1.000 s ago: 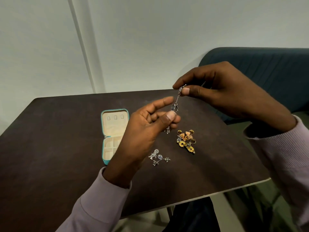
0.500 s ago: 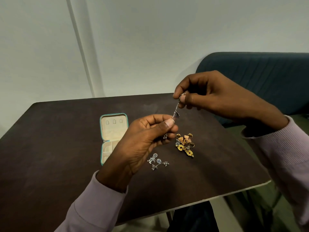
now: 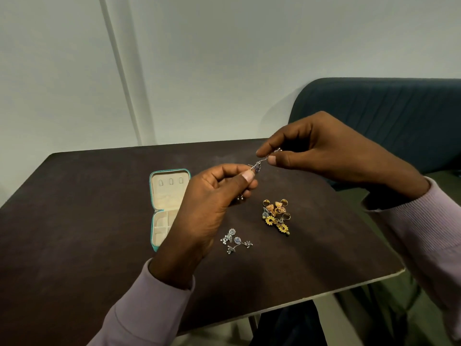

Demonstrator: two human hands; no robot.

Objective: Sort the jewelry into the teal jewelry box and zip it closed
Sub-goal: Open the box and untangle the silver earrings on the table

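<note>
We see a thin silver dangling earring (image 3: 259, 165) held in the air above the table, stretched between two hands. The right hand (image 3: 321, 151) pinches its upper end between thumb and forefinger, the grip clamped on the metal. The left hand (image 3: 212, 206) pinches the lower part, thumb pressed against curled fingers, its grip also clamped on the earring; a few small silver beads hang out below those fingers.

Under the hands, on the dark brown wooden table (image 3: 74, 245), we find the rest of the jewelry. A small heap of gold and yellow flower-shaped earrings and rings (image 3: 275, 216) lies just right of the left hand. A cluster of silver earrings with pale blue stones (image 3: 235, 242) lies nearer to us, close by the left wrist.

The small teal zip-around jewelry box (image 3: 166, 196) lies open flat on the table to the left, its cream lining upward; the left hand hides part of its compartments.

Both sleeves are pale lilac. Behind the table stand a dark teal upholstered seat (image 3: 386, 108) and a white wall.
</note>
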